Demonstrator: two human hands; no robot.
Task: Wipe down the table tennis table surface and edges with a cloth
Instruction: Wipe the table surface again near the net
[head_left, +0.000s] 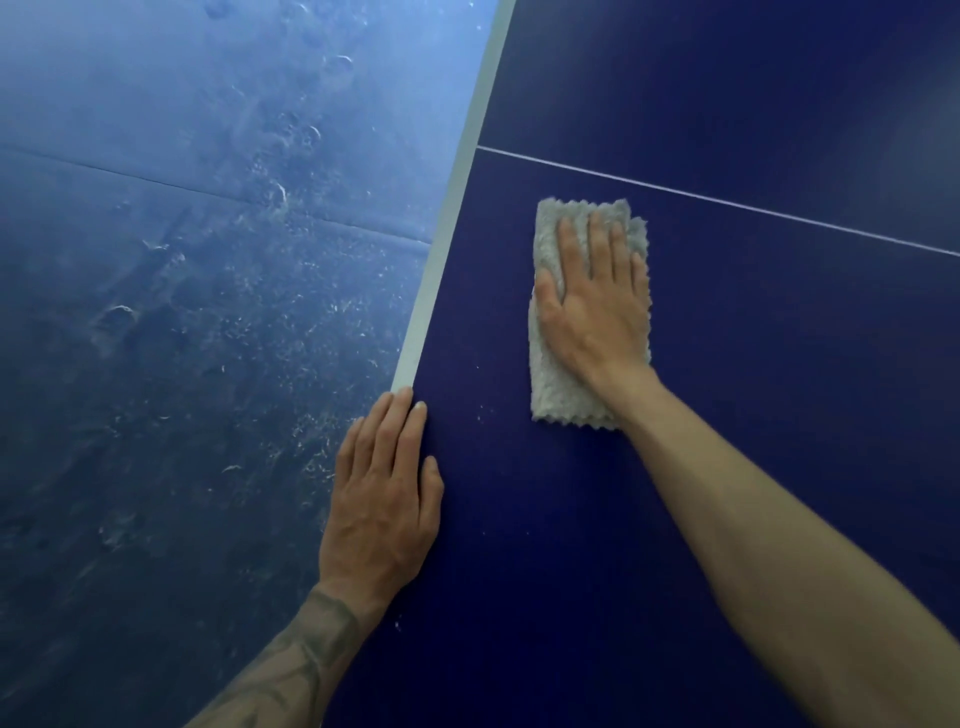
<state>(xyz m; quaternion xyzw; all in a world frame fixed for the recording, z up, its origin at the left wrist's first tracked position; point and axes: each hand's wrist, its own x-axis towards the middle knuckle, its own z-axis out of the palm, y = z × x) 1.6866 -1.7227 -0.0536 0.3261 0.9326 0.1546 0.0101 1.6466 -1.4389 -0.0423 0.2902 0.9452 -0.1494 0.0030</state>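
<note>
Dark-blue table tennis table (727, 467): my right hand (592, 301) lies flat atop the folded cloth (558, 384), its long axis near-to-far, white edge (447, 244) leftward, where my left hand (384, 493) rests open.

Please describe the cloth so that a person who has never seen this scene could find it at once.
Start from the dark blue table filling the right side of the view, with its pale strip along the left edge. The cloth lies flat between that edge and the thin white line, under the right hand. It is the only fluffy, light grey thing, folded long with zigzag ends.
</note>
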